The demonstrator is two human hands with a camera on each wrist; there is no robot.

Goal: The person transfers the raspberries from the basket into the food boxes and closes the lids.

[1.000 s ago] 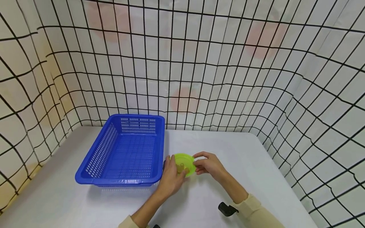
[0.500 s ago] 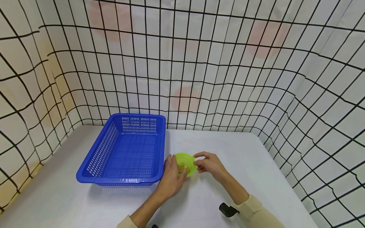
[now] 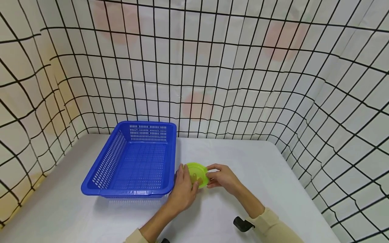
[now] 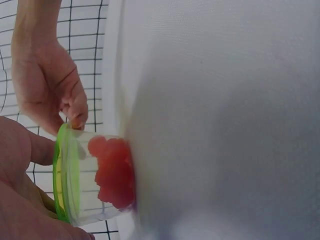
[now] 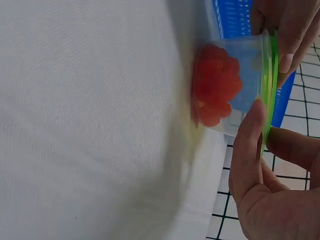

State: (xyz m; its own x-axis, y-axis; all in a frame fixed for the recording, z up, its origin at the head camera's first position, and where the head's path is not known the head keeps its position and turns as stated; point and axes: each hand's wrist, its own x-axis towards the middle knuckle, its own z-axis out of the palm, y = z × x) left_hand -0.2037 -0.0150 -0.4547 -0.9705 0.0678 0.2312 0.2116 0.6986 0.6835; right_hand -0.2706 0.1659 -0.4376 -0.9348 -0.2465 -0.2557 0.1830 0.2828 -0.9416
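A clear plastic tub stands upright on the white table, with a translucent green lid on top. Inside are several soft red-orange lumps, whose kind I cannot tell. My left hand holds the tub from the left at lid height, its thumb at the near edge and fingers along the far left side. On the opposite side my right hand pinches the lid's rim between thumb and fingers. In the right wrist view, one right fingertip lies against the tub just under the rim.
Left of the tub sits a blue perforated basket, its right rim close to my left hand. Black wire grid over white sheeting walls the table at the back and both sides. A black device sits by the right sleeve.
Both hands stay at the lid and the tub stays in place. The right fingers have shifted very slightly at the rim.
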